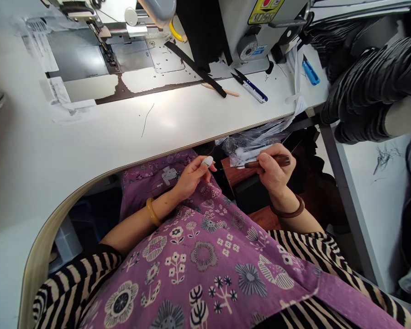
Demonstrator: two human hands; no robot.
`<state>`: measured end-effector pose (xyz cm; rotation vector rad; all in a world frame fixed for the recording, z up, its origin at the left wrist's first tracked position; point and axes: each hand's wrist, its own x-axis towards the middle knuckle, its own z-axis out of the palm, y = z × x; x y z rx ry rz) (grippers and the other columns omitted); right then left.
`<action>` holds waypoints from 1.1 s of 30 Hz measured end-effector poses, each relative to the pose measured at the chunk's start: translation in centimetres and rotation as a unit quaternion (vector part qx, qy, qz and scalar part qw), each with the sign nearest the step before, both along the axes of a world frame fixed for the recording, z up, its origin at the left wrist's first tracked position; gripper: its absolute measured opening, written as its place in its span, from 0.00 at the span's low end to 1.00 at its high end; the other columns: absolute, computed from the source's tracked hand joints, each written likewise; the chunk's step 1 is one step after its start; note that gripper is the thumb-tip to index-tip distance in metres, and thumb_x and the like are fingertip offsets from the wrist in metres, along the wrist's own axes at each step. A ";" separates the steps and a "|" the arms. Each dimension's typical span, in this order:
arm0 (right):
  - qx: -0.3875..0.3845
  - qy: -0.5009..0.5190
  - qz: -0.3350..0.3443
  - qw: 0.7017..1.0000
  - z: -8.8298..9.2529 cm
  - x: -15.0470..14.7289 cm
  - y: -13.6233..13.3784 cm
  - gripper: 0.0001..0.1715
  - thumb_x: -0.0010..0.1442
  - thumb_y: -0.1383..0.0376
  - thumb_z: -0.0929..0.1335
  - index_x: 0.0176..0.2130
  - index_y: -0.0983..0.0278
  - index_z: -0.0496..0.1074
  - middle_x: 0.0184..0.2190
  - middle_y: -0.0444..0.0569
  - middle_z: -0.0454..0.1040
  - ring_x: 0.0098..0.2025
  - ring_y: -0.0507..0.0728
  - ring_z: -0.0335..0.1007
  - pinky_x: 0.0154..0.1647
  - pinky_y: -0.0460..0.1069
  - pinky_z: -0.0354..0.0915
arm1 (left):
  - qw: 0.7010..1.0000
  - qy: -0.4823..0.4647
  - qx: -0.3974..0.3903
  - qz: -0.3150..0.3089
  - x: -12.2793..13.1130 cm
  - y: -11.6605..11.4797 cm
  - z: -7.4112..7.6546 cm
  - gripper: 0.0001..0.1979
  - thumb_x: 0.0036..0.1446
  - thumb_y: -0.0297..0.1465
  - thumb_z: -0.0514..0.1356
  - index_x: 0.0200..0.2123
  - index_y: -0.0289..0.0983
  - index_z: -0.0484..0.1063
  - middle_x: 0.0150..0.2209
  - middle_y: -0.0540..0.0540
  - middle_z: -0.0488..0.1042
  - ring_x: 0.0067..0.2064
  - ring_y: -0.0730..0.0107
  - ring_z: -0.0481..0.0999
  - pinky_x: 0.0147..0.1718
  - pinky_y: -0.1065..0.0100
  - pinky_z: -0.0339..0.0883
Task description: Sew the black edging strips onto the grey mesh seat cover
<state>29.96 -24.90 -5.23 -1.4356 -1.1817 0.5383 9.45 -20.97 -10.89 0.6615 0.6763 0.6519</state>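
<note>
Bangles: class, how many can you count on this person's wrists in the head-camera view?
2. An amber-yellow bangle sits on the left wrist, and a dark brown bangle sits on the right wrist. Any others may be hidden.

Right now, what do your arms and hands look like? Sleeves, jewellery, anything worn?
Black-and-cream striped sleeves cover the upper arms, under a purple floral smock. The forearms are bare. The left hand wears a white fingertip cover and a yellow-amber bangle; the right hand wears a dark brown bracelet. No gloves.
</note>
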 end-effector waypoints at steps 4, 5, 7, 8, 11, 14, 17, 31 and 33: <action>0.025 0.032 -0.046 0.998 0.8 0.3 0.2 0.26 0.52 0.47 0.73 0.20 0.61 0.64 0.13 0.37 0.59 0.12 0.45 0.50 0.11 0.44 0.45 | 1.000 0.005 0.029 0.007 -0.9 0.3 -0.3 0.24 0.49 0.49 0.68 0.38 0.37 0.69 0.32 0.51 0.75 0.24 0.80 0.67 0.25 0.74 0.61; 0.038 0.041 -0.056 0.997 1.0 0.1 0.3 0.26 0.52 0.47 0.73 0.20 0.61 0.63 0.13 0.37 0.59 0.12 0.45 0.49 0.11 0.44 0.44 | 0.999 0.010 0.040 -0.002 -1.0 0.3 -0.4 0.23 0.49 0.49 0.68 0.39 0.37 0.70 0.32 0.50 0.75 0.24 0.80 0.67 0.26 0.74 0.61; 0.057 0.042 -0.056 0.996 1.2 -0.4 0.6 0.25 0.52 0.47 0.73 0.21 0.61 0.64 0.14 0.37 0.60 0.12 0.45 0.50 0.11 0.45 0.45 | 0.998 0.020 0.061 -0.018 -1.2 0.2 -0.5 0.22 0.51 0.49 0.67 0.39 0.37 0.70 0.33 0.50 0.76 0.25 0.80 0.68 0.26 0.73 0.61; 0.059 0.034 -0.046 0.997 1.1 -0.7 0.6 0.24 0.53 0.47 0.72 0.22 0.61 0.65 0.15 0.38 0.61 0.13 0.46 0.51 0.12 0.45 0.47 | 0.997 0.023 0.069 -0.023 -1.3 0.1 -0.6 0.22 0.52 0.49 0.66 0.39 0.37 0.70 0.34 0.49 0.76 0.25 0.79 0.68 0.27 0.73 0.62; 0.056 0.008 -0.018 0.998 0.8 -1.3 0.6 0.21 0.57 0.49 0.71 0.23 0.61 0.68 0.17 0.39 0.64 0.16 0.47 0.56 0.16 0.45 0.53 | 0.995 0.025 0.093 -0.039 -1.4 -0.1 -0.6 0.21 0.53 0.48 0.66 0.40 0.37 0.70 0.35 0.49 0.77 0.26 0.79 0.69 0.28 0.72 0.62; 0.058 -0.004 0.001 0.998 0.7 -1.6 0.4 0.20 0.58 0.50 0.70 0.24 0.60 0.68 0.18 0.40 0.65 0.18 0.47 0.59 0.18 0.46 0.56 | 0.993 0.026 0.108 -0.046 -1.4 -0.1 -0.5 0.21 0.54 0.48 0.65 0.40 0.37 0.71 0.35 0.48 0.76 0.27 0.78 0.69 0.29 0.72 0.63; 0.042 -0.016 0.025 0.999 1.0 -1.8 0.2 0.20 0.58 0.50 0.70 0.24 0.60 0.68 0.18 0.39 0.65 0.16 0.47 0.57 0.16 0.45 0.55 | 0.991 0.036 0.114 -0.053 -1.4 -0.1 -0.4 0.22 0.53 0.49 0.65 0.40 0.37 0.72 0.35 0.48 0.76 0.27 0.77 0.69 0.30 0.71 0.63; -0.013 -0.018 0.050 0.999 1.5 -2.0 0.1 0.23 0.56 0.47 0.70 0.22 0.61 0.68 0.14 0.38 0.63 0.13 0.46 0.53 0.13 0.45 0.51 | 0.987 0.060 0.132 -0.066 -1.4 0.0 -0.3 0.23 0.52 0.51 0.64 0.39 0.37 0.71 0.32 0.49 0.76 0.27 0.76 0.69 0.30 0.72 0.63; -0.006 -0.007 0.034 0.999 1.5 -1.7 0.1 0.23 0.55 0.47 0.71 0.22 0.61 0.68 0.16 0.38 0.63 0.14 0.46 0.54 0.15 0.45 0.53 | 0.988 0.054 0.129 -0.064 -1.4 0.0 -0.3 0.24 0.52 0.51 0.64 0.39 0.37 0.71 0.33 0.49 0.76 0.27 0.76 0.69 0.30 0.72 0.63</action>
